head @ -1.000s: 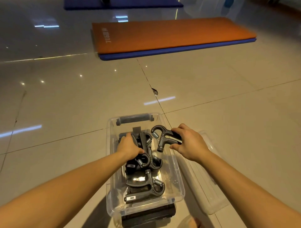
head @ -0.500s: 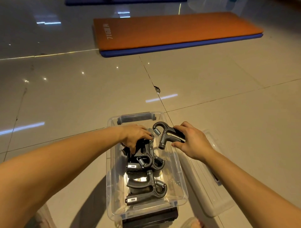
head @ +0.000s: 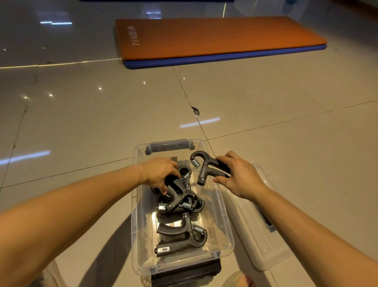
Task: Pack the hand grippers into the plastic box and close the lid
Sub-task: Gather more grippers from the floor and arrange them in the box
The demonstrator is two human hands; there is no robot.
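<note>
Glossy tiled floor with light glints.
Orange mat lies on a blue mat; dark spot, perhaps a chip, at a joint.

We look down on a glossy floor of large beige tiles, shiny enough to mirror the ceiling lights. Dark grout lines cross it, and where two meet there is a small dark chip. Just beside the chip lies a pale bar of reflected light; a second bar shows far to the left, and small bright dots are scattered between. Farther off, an orange exercise mat lies flat on a blue mat, whose edge shows along the near side. Pale lettering marks the orange mat's left end; we cannot read it. A strip of another dark blue mat touches the top edge.
</note>
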